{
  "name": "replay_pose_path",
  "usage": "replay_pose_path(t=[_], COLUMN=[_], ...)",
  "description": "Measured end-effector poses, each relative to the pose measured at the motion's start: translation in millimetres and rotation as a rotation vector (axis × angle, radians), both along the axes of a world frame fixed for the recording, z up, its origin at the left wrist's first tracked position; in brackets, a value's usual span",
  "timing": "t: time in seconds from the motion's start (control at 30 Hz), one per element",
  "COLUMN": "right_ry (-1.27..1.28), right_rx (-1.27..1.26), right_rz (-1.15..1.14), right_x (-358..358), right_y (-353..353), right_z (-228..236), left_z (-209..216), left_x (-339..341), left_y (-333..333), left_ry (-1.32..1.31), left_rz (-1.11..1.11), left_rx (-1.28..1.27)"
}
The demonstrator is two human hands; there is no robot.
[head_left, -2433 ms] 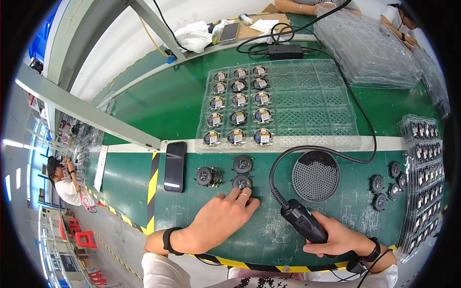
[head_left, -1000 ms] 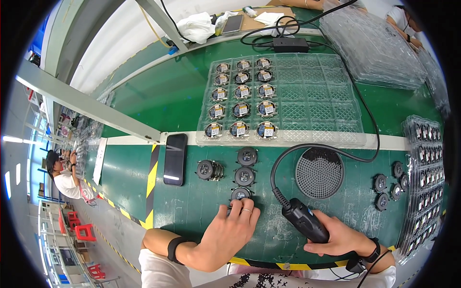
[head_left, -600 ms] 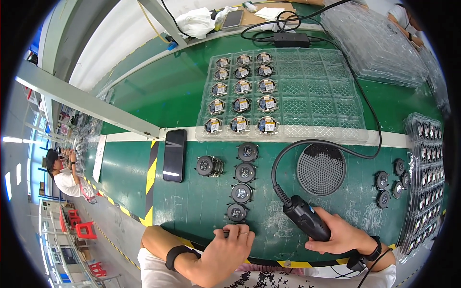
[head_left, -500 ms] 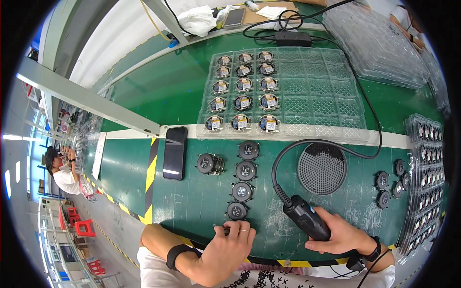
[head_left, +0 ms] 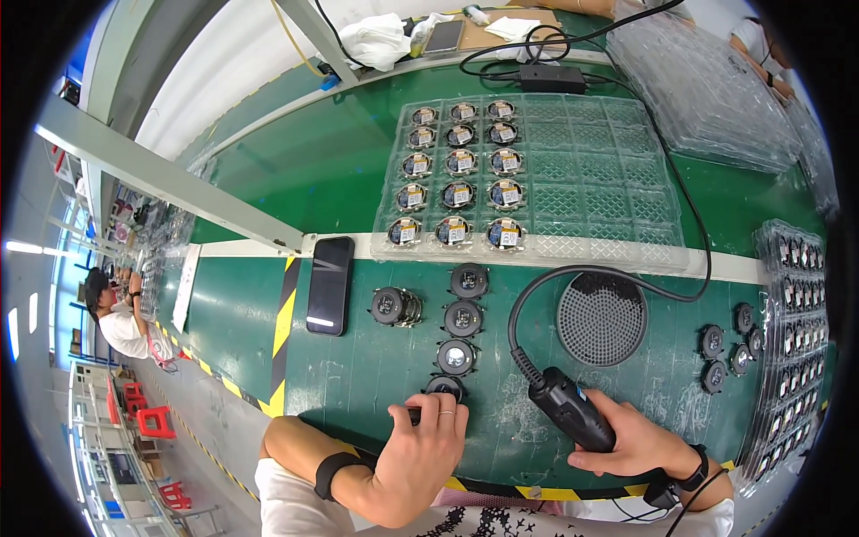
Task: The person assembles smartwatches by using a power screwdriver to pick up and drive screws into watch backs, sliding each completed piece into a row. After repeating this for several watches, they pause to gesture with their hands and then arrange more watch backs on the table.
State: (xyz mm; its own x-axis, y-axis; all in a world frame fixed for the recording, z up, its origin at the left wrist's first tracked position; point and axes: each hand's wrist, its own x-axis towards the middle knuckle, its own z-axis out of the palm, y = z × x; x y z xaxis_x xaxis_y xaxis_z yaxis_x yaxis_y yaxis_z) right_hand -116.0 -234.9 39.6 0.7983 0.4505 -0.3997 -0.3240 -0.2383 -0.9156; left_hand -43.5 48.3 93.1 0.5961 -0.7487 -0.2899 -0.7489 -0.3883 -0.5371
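Observation:
My left hand (head_left: 419, 458) is closed over a dark round watch body (head_left: 414, 415), mostly hidden under the fingers, at the near end of a column of watch bodies. Just beyond the fingertips lies a partly covered watch body (head_left: 445, 386). Farther up the column are one with a bright lit face (head_left: 456, 356), another (head_left: 463, 318) and the farthest (head_left: 469, 281). Left of them stands a small stack of watch bodies (head_left: 395, 306). My right hand (head_left: 631, 438) grips a black corded handheld tool (head_left: 573, 412), tilted over the green bench; its working end is not visible.
A perforated grey disc (head_left: 601, 320) lies beyond the tool, under its cable (head_left: 582, 268). A phone (head_left: 330, 286) lies left. A clear tray (head_left: 591, 179) partly filled with round watch parts is beyond. Loose watch bodies (head_left: 713, 341) and a stack of filled trays (head_left: 796, 331) stand right.
My left hand has moved slightly away from me with the watch body, up against the column, and now covers part of its nearest piece. One watch face in the column has turned brighter. My right hand stays put.

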Motion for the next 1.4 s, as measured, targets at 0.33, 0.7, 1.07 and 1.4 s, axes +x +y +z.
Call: replay_pose_path(t=[0.33, 0.7, 1.07, 1.4], right_ry=[0.075, -0.063, -1.226, -1.218], right_rx=[0.118, 0.344, 0.291, 0.161], right_rz=[-0.063, -0.278, -0.974, -0.863], right_x=[1, -4, 50, 91], right_y=[1, -11, 12, 8], right_z=[3, 15, 71, 39], left_z=[22, -40, -87, -88], left_x=[56, 15, 13, 16], left_y=[-3, -45, -57, -55], left_ry=[0.124, 0.706, 0.836, 0.619], left_rz=[0.036, -0.478, -0.786, -0.743], left_rx=[-0.312, -0.811, -0.943, -0.979])
